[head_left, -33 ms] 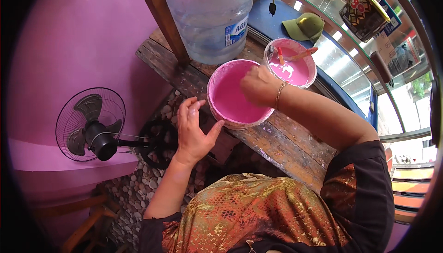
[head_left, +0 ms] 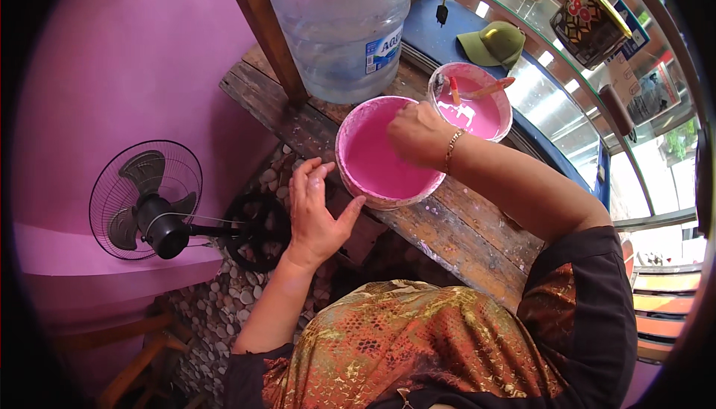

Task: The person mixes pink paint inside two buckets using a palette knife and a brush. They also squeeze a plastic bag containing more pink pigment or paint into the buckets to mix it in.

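Since this paint bucket is probably heavy, I'd grab its rim, left hand spread beside it, right hand curled over it, can't tell what's pinched.

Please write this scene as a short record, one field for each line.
Left hand: open, beside the large bucket; contact unclear
Right hand: over the large bucket; its grip is hidden
Large bucket: pink liquid inside; on wooden bench
Small bucket: pink liquid, brush
Farther back: water bottle, green cap
Left side: fan
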`<control>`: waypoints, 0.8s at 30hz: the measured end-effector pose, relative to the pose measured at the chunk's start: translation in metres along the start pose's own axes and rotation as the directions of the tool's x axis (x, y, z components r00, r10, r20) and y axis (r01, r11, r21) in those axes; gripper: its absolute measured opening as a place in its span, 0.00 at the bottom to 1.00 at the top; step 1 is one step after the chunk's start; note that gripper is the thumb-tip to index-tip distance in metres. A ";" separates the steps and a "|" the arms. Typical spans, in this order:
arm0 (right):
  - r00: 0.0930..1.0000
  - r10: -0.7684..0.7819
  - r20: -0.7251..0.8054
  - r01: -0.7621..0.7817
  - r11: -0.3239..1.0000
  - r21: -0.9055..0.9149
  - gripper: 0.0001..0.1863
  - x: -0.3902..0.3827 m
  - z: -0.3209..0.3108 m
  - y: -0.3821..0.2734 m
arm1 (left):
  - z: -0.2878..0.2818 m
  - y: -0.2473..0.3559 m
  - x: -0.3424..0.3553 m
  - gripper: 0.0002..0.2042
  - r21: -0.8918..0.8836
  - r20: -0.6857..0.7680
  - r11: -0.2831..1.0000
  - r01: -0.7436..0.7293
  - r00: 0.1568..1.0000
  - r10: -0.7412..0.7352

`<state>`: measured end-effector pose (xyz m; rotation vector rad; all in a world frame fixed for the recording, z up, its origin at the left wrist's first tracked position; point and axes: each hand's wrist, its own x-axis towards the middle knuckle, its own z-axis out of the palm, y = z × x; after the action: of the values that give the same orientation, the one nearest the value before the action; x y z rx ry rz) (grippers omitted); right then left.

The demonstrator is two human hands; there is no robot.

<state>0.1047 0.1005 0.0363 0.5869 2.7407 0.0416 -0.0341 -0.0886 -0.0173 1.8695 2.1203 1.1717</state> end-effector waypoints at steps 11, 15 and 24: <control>0.980 -0.022 -0.197 0.039 0.996 0.082 0.08 0.001 0.029 0.006 | 0.013 0.014 -0.001 0.35 0.172 -0.016 0.985 0.003 1.000 -0.001; 0.998 0.048 0.034 -0.053 0.980 0.190 0.08 -0.014 0.012 -0.006 | 0.014 0.009 -0.001 0.36 0.184 -0.007 0.983 0.007 1.000 -0.005; 0.978 0.064 -0.197 -0.009 0.963 0.270 0.08 0.011 0.032 -0.010 | 0.015 0.007 -0.002 0.35 0.160 0.002 0.987 -0.005 1.000 0.005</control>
<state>0.1019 0.0948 0.0014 0.7431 2.9591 -0.2798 -0.0203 -0.0834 -0.0245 1.9394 2.2720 1.0279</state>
